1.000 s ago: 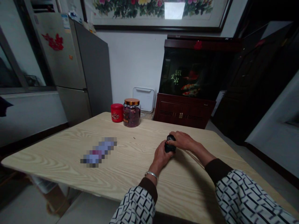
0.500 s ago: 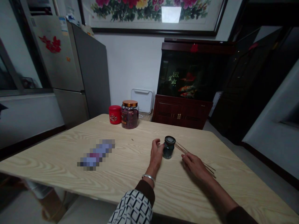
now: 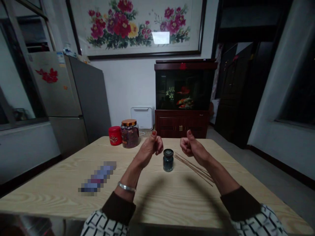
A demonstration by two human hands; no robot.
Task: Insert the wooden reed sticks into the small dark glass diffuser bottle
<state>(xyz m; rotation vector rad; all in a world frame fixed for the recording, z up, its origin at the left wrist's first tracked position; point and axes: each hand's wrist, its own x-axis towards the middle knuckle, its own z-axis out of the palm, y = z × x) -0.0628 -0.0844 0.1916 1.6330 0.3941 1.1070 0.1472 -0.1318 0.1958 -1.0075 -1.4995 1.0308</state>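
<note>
Holding two hands (image 3: 149,150) (image 3: 193,147) up, one jar (image 3: 168,160) between

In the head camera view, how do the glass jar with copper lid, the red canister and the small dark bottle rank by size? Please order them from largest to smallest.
1. Glass jar with copper lid
2. Red canister and small dark bottle: these look similar, and the bottle stands nearer the camera, so I cannot rank them.

dark teal jar (image 3: 168,163), black lid (image 3: 168,152)

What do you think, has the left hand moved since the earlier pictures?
Yes, upward: the left hand has lifted off the table.
</note>
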